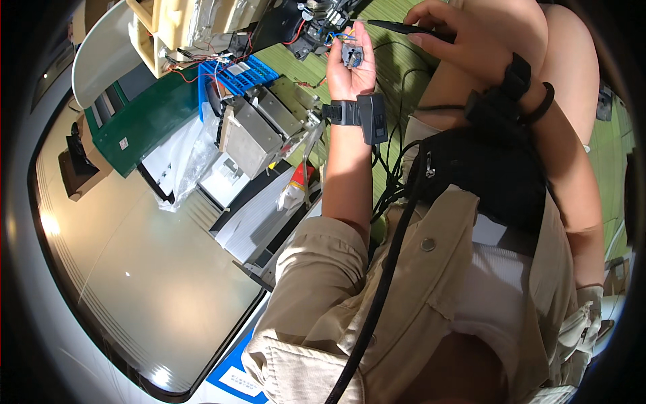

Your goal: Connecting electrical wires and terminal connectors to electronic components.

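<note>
Head view showed the left hand (352,75) with its palm turned up, and a small grey part (352,56) lay against it — whether the fingers gripped this part, I could not tell. Right hand (441,30) was closed around a slender black tool (404,28), its tip pointing toward the left fingers. Blue and yellow wires (340,36) were just beside the part; near them was a dark mechanism (311,35) — and farther left, a blue plastic basket (250,75).
</note>
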### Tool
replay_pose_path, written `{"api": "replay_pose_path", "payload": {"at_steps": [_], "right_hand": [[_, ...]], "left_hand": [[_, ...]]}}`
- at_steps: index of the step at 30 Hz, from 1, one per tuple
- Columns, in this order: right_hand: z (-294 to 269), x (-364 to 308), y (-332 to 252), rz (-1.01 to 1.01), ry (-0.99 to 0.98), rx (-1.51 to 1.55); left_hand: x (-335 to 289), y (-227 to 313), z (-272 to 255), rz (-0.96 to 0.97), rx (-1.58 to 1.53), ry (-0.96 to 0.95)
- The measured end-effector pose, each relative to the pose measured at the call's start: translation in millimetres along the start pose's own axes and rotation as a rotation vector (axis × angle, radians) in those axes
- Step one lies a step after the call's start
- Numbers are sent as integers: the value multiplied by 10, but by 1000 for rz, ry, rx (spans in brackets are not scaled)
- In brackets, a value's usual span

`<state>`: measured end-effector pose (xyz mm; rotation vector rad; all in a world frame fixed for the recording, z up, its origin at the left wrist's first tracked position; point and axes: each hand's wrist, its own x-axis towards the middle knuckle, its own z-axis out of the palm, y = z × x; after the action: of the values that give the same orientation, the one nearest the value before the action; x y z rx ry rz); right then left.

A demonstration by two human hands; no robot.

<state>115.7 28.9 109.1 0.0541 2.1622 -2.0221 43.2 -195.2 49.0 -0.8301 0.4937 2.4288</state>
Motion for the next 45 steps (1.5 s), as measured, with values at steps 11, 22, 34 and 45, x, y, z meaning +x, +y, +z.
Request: {"api": "replay_pose_path", "payload": {"at_steps": [11, 22, 34, 45], "right_hand": [[19, -22, 109, -266, 67, -137], [101, -54, 217, -267, -5, -186], [98, -8, 69, -164, -14, -262], [98, -8, 104, -233, 56, -293]], "left_hand": [[-46, -68, 88, -133, -5, -121], [0, -194, 60, -114, 147, -103], [12, -193, 24, -173, 46, -97], [73, -148, -138, -244, 148, -162]]}}
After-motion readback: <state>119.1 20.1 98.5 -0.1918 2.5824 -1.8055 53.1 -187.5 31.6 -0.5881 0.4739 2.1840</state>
